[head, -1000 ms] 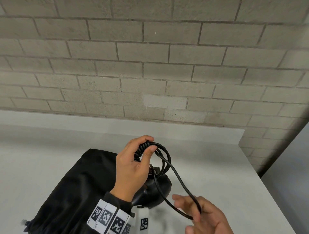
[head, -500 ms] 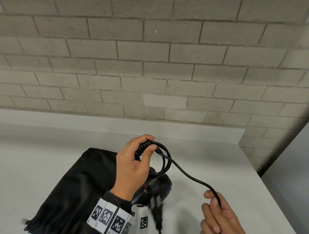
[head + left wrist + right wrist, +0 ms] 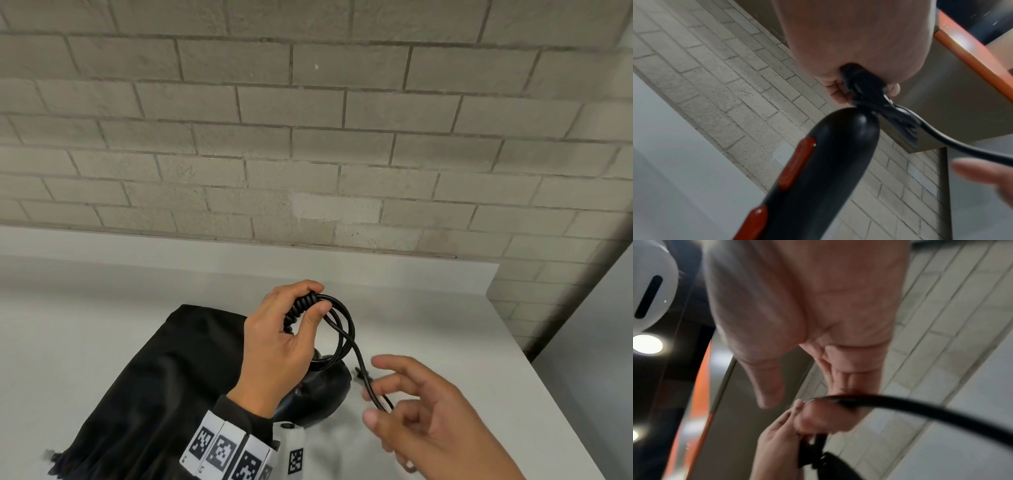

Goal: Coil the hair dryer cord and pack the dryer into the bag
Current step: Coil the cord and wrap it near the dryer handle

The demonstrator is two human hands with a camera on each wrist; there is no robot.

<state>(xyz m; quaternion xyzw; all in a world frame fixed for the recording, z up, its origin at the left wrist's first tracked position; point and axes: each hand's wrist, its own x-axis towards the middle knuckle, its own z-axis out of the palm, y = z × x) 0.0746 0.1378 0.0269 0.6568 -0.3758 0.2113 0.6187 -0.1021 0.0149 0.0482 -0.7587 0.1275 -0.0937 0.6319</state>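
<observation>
Coiling in hand. Loops of cord (image 3: 337, 329) pinched in left hand (image 3: 284, 346) above dryer (image 3: 318, 394); free end held loosely in right hand (image 3: 421, 421) (plug near fingers). Last loop to be gathered; bag (image 3: 154, 387) alongside, unfilled.

Grey table (image 3: 102, 308) against a brick wall (image 3: 308, 137); orange beam (image 3: 972, 56) overhead.

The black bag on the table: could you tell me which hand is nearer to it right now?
Left. The left hand is raised just over the black bag's right edge, gripping the coiled cord. The right hand is farther right, beyond the dryer, holding the cord's loose end.
</observation>
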